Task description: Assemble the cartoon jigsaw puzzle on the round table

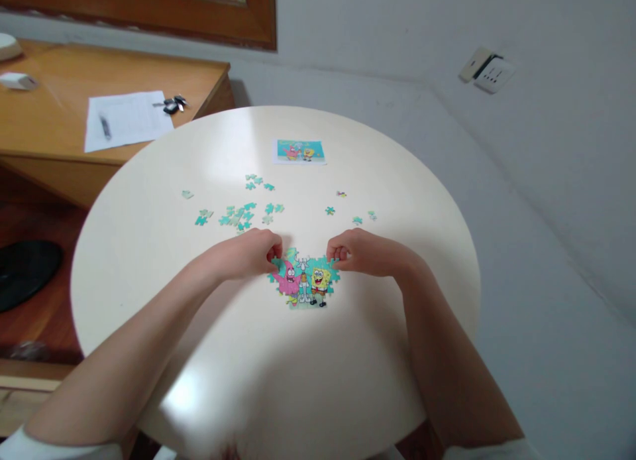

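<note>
Loose pieces [237,216] lying scattered on round table [149,261], left of centre. Left hand [248,253] curling, fingertips pinching upper left edge of part-built puzzle [304,282], lying flat mid-table; reference card [299,151] lying beyond it. Right hand [368,253] curling likewise, pinching puzzle's upper right edge

A partly assembled cardboard jigsaw puzzle [304,279] lies flat and picture side up on the cream round table [298,380], at its middle and a little toward the person. Its turquoise ground carries a pink star-shaped figure on the left, a pale grey one in the middle and a yellow square one on the right. The outline is ragged, with tabs and gaps all round. The left hand [248,253] touches its upper left edge, the right hand [362,252] its upper right corner.
</note>
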Tool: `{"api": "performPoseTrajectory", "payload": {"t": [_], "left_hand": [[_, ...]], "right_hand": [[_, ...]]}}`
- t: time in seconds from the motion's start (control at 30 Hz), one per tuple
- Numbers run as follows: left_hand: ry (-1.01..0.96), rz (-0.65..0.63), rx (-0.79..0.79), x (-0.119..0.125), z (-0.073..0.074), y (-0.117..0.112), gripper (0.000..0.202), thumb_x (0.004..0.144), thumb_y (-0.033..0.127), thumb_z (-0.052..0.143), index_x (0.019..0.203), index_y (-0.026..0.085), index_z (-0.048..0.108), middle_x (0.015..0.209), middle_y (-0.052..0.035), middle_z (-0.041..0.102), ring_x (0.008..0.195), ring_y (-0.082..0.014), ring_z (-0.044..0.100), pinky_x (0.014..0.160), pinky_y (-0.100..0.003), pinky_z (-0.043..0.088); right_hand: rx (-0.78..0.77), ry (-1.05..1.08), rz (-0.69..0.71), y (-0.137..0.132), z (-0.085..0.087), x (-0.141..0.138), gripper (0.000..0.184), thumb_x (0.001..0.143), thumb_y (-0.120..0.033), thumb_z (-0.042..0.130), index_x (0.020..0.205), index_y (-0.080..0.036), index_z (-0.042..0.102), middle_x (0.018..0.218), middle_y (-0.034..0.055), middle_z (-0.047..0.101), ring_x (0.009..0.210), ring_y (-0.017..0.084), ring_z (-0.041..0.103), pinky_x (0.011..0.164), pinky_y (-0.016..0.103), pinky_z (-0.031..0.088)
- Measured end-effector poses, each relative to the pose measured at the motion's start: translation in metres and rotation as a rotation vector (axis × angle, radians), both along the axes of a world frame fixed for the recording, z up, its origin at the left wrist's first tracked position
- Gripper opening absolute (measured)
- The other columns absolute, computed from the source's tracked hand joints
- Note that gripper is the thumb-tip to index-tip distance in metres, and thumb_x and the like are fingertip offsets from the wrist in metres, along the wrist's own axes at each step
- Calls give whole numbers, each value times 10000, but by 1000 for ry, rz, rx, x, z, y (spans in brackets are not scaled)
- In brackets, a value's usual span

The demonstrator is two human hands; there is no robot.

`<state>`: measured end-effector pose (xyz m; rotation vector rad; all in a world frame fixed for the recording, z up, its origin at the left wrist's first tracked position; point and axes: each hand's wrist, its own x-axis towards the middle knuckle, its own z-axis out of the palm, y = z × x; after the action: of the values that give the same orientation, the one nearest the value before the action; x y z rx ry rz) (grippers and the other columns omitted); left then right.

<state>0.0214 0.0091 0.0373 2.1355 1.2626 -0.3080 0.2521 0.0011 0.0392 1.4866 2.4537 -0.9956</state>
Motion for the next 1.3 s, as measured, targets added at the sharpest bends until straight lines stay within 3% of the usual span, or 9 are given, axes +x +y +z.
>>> {"api": "performPoseTrajectory", "payload": {"t": [0.3, 0.53, 0.83, 1.3], "left_hand": [[83, 12, 53, 2, -1, -3, 90, 717, 193, 558, 796, 171, 595, 712, -42, 605, 634, -137, 495, 567, -258, 328], [63, 33, 44, 3, -5, -1, 112, 758, 258, 548, 803, 174, 607, 723, -49, 621, 651, -143, 520, 574, -262, 335], [41, 55, 72, 6, -5, -4, 93, 736, 217, 566, 822, 182, 560, 805, -67, 636, 710, -166, 543, 586, -264, 338], [-35, 31, 52, -1, -2, 1, 102, 748, 243, 557, 802, 160, 582, 700, -30, 596, 597, -118, 469, 549, -239, 331]], "right_hand": [[-28, 24, -7, 1, -2, 1, 149, 724, -105, 590, 820, -143, 697, 742, 29, 668, 642, 104, 552, 595, 200, 396], [-23, 34, 4, 1, -1, 1, 153, 724, -120, 586, 821, -149, 700, 738, 26, 668, 634, 105, 544, 591, 205, 390], [-14, 30, 47, 0, -4, 2, 165, 708, -102, 577, 814, -132, 700, 725, 30, 665, 633, 107, 547, 599, 209, 397], [-31, 48, 37, 1, -3, 5, 149, 767, -134, 551, 842, -142, 680, 723, 29, 645, 632, 105, 524, 607, 219, 373]]}}
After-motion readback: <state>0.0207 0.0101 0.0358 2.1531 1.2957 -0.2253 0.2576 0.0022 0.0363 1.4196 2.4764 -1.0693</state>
